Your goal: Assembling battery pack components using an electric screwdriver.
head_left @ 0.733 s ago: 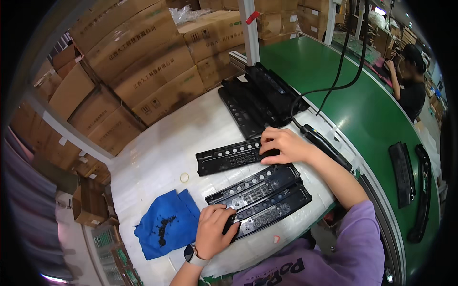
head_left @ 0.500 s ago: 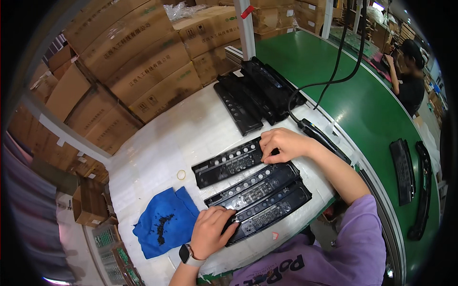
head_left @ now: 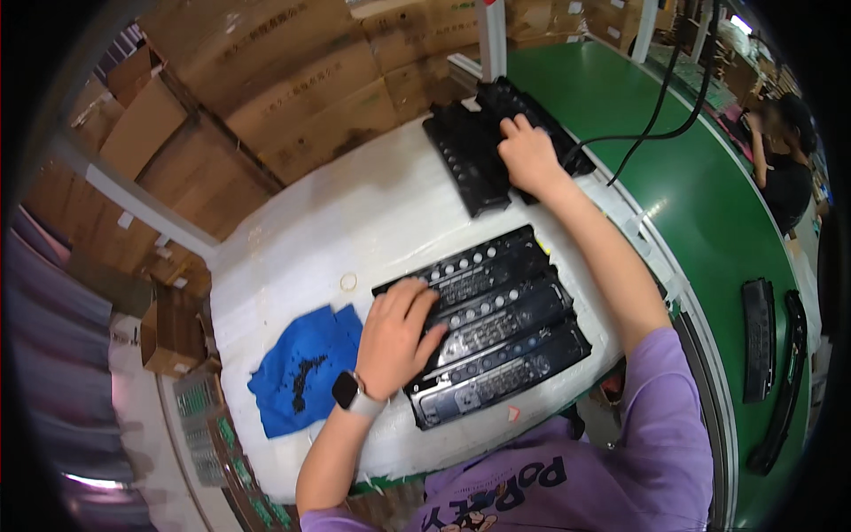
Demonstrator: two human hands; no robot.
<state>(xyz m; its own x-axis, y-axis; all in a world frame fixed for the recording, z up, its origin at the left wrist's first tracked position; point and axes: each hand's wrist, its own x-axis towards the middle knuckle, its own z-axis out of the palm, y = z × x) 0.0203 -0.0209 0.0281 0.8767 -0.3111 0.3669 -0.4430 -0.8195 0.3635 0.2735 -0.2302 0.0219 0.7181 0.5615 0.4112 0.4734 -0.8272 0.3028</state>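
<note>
Three long black plastic panels with rows of round holes lie side by side on the white-covered table: a far panel (head_left: 479, 270), a middle panel (head_left: 505, 330) and a near panel (head_left: 496, 386). Over the left ends of the far and middle ones is my left hand (head_left: 394, 341), its fingers apart and holding nothing. A dark watch is on that wrist. My right hand (head_left: 529, 160) is stretched out over a group of black panels (head_left: 470, 164) at the back. Its fingers are loosely bent and apart, and their contact with the panels below is partly hidden.
A blue cloth (head_left: 306, 368) with small black pieces lies at the left, near a thin ring (head_left: 348, 282). Cardboard boxes (head_left: 301, 115) stand behind. On the right, a green conveyor (head_left: 700, 239) carries black parts; cables hang above, and another person (head_left: 784, 164) stands beyond.
My right hand has left the far panel and reached the group at the back. My left hand has moved from the near panel toward the far ones. The far panel sits closer to the middle one.
</note>
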